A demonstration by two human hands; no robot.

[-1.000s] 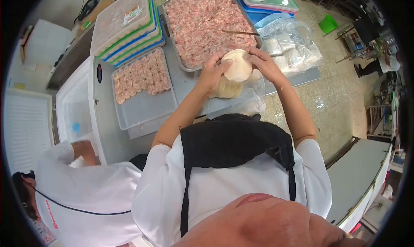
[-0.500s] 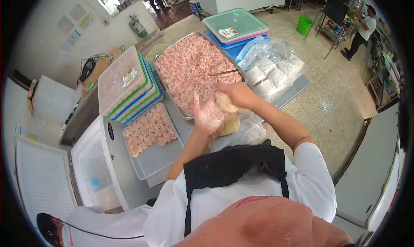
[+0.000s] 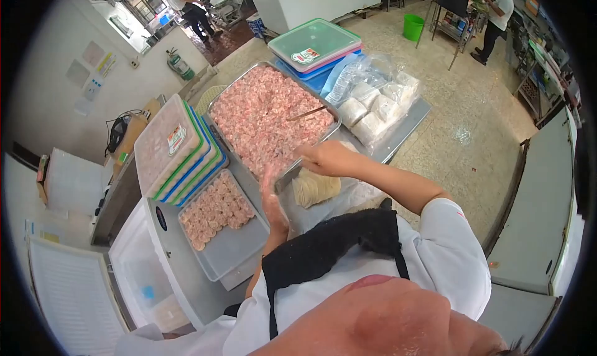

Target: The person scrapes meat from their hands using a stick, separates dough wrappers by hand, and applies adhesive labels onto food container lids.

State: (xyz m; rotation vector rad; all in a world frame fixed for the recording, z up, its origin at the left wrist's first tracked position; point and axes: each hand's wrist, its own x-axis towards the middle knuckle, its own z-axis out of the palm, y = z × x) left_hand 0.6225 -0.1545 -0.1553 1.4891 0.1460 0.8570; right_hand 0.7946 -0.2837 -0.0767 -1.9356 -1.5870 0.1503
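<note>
A large metal tray is heaped with pinkish ground meat, and a thin stick-like tool rests in it. My left hand is edge-on at the tray's near rim, close to the meat; its fingers are partly hidden. My right hand is just right of it over the near corner, fingers curled together; what they hold, if anything, is hidden. Below it lies a stack of pale round dough wrappers on clear plastic. Left of my left hand, a shallow tray holds rows of filled dumplings.
Lidded containers are stacked on the left, and more lidded boxes at the back. Bagged white blocks sit at the table's right. An open white cooler stands lower left. Two people work farther off; a green bucket is on the floor.
My right hand held a pale wrapper against my spread left palm; that wrapper is no longer plainly visible. My left hand has turned edge-on at the tray's rim. The whole view has shifted.
</note>
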